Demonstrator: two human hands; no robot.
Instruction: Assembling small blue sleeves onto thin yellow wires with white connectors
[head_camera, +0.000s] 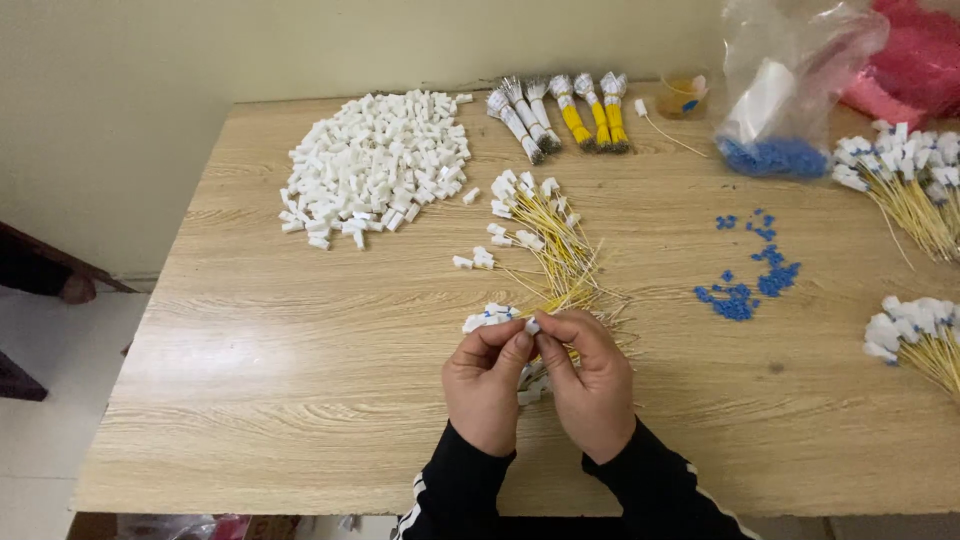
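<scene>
Both hands meet at the lower middle of the frame: left hand (487, 385) and right hand (592, 385), fingertips pinched together on a small white plastic connector (532, 326) at the end of thin yellow wires (560, 255). Black sleeves cover the wrists. White blocky connectors (375, 165) heap at upper left; tiny blue beads (745, 290) scatter right, on a pale wood-grain bench (300, 380) against a plain wall.

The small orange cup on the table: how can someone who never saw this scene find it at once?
Start at the wooden table and look along its far edge, towards the right. The orange cup stands there between the bound yellow wire bundles and the clear plastic bag. It is the only translucent orange thing there.
</scene>
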